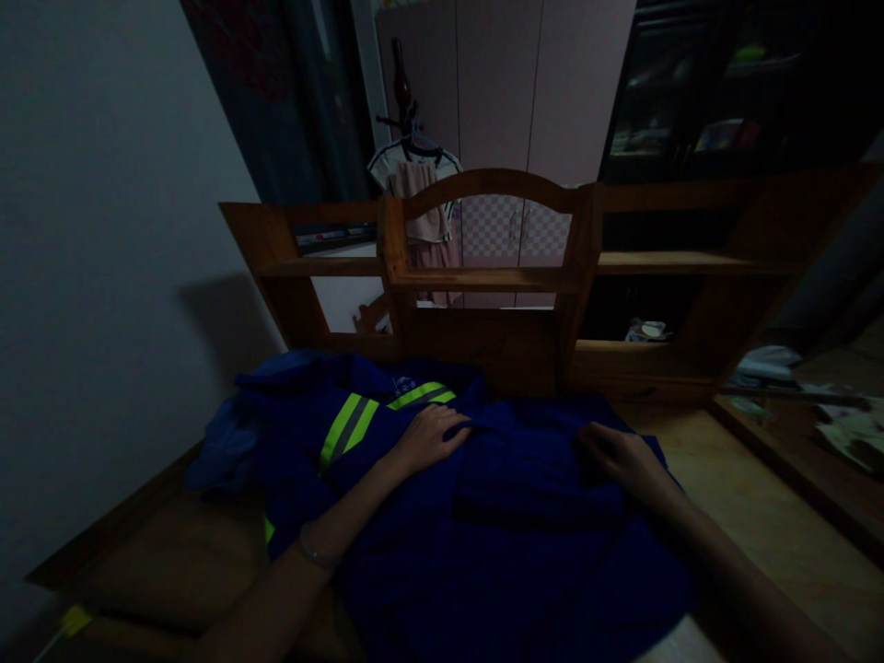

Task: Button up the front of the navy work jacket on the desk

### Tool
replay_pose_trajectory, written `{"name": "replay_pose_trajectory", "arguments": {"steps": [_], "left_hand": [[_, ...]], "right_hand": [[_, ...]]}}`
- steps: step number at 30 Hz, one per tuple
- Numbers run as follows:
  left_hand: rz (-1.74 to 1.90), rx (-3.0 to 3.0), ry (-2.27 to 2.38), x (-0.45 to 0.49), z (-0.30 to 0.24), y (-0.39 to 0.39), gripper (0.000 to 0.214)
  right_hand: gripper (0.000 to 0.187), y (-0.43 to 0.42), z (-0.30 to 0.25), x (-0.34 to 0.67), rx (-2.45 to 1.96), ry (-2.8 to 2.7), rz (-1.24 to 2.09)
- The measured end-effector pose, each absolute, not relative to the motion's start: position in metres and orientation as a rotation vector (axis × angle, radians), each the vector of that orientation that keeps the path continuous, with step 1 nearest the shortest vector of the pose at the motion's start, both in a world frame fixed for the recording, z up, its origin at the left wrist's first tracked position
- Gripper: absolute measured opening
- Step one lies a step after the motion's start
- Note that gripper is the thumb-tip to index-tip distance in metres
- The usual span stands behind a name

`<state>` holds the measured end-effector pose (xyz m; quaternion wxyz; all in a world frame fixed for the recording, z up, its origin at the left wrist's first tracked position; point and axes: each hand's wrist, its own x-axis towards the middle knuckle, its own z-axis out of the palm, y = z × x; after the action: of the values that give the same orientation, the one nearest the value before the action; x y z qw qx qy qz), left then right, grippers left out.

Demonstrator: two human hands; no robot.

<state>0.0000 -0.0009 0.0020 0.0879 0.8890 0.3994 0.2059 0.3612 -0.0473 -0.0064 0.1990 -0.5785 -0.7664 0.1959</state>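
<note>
A dark blue work jacket (539, 552) with yellow-green and grey reflective strips lies spread and rumpled in front of me. My left hand (432, 437) rests on its middle, beside the strips, and the thumb and fingers close on a fold of cloth. On the right part of the jacket, my right hand (625, 458) has its fingers bent in and closed on the fabric. Poor light hides the exact grip of the fingertips. A small white mark shows on the cloth above the reflective strips.
Beyond the jacket stands a wooden headboard (490, 278) with open shelves. Lighter blue cloth (225, 451) lies at left by the wall (117, 230). A coat stand holds hanging clothes (421, 198) in front of pink cabinets (494, 83). Light wooden boards (738, 488) show at right.
</note>
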Motion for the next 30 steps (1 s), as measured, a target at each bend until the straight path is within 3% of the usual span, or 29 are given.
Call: {"name": "replay_pose_trajectory", "arguments": {"steps": [30], "left_hand": [[0.619, 2.642, 1.201, -0.0001, -0.0004, -0.0007, 0.025]], "right_hand": [[0.029, -0.0468, -0.0053, 0.3607, -1.666, -2.153, 0.535]]}}
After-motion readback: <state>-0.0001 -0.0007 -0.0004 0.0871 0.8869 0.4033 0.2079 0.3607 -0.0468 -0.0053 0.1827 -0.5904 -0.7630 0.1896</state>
